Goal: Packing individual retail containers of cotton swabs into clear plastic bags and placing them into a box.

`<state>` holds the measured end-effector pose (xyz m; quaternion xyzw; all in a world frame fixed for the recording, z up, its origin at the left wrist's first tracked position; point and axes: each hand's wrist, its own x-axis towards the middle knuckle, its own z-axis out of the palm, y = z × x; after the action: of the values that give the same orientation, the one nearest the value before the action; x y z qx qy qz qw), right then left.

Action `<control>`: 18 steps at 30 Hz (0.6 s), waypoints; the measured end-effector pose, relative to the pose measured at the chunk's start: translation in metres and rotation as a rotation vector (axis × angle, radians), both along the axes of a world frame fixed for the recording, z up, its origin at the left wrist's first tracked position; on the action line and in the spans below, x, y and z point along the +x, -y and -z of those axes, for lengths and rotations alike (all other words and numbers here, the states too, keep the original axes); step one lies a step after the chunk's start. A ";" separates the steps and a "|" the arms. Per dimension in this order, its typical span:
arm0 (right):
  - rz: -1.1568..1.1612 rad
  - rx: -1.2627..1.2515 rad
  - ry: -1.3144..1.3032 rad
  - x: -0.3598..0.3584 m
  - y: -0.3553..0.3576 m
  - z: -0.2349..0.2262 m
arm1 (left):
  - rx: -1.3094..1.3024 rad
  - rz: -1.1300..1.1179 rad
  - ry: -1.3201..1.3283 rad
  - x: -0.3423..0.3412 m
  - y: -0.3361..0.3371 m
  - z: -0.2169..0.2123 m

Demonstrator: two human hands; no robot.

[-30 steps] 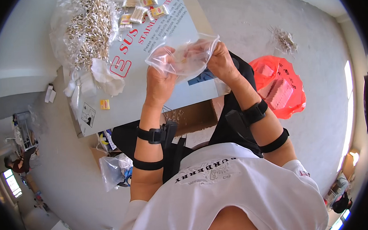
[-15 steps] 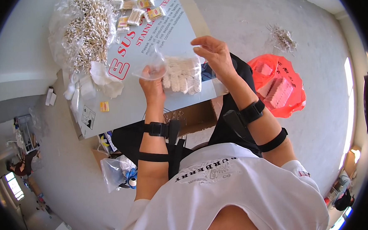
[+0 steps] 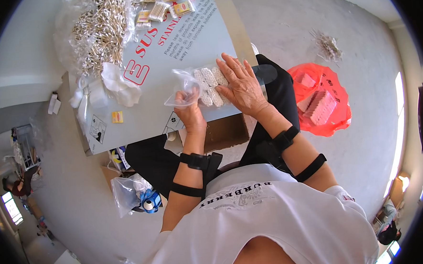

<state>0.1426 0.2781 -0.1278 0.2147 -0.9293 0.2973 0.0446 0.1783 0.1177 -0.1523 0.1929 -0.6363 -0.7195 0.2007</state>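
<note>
A small clear plastic bag (image 3: 204, 87) filled with cotton swabs lies on a grey cardboard box (image 3: 169, 53) used as a work surface. My left hand (image 3: 189, 109) pinches the open left end of the bag between its fingers. My right hand (image 3: 240, 85) lies flat, palm down, pressing on the right part of the bag. A large heap of loose cotton swabs (image 3: 98, 30) sits in a clear plastic sheet at the box's far left. Several filled small packs (image 3: 164, 8) lie at the far edge.
A red plastic bag (image 3: 322, 100) holding pink packs lies on the floor to my right. A clear bag with a blue item (image 3: 136, 195) rests on the floor at my lower left. A small pile of swabs (image 3: 329, 44) lies on the floor far right.
The bag, held up in both hands before, has come down onto the box. My right hand has let go of it and now presses flat on it.
</note>
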 end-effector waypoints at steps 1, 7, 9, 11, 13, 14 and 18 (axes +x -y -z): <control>-0.002 0.001 -0.003 -0.001 -0.002 -0.001 | 0.381 -0.042 0.046 -0.003 -0.002 -0.007; 0.008 0.142 -0.120 0.005 0.008 -0.036 | 0.297 0.045 0.018 0.000 0.002 0.008; -0.136 0.115 -0.154 0.011 0.022 -0.052 | 0.255 0.068 0.008 0.005 -0.001 0.010; -0.145 0.139 -0.123 0.013 0.023 -0.029 | 0.212 0.047 0.009 0.007 -0.014 0.002; -0.088 0.321 -0.099 0.012 0.021 -0.024 | 0.332 0.113 -0.027 0.010 -0.010 0.006; -0.065 0.317 -0.119 0.009 0.023 -0.020 | 0.537 0.079 -0.027 0.008 -0.012 0.003; -0.092 0.331 -0.078 0.017 0.023 -0.023 | 0.907 0.154 -0.016 0.001 0.002 0.004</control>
<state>0.1592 0.2548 -0.1047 0.2729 -0.9522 0.1334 0.0311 0.1788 0.1161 -0.1567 0.2079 -0.2680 -0.9396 0.0468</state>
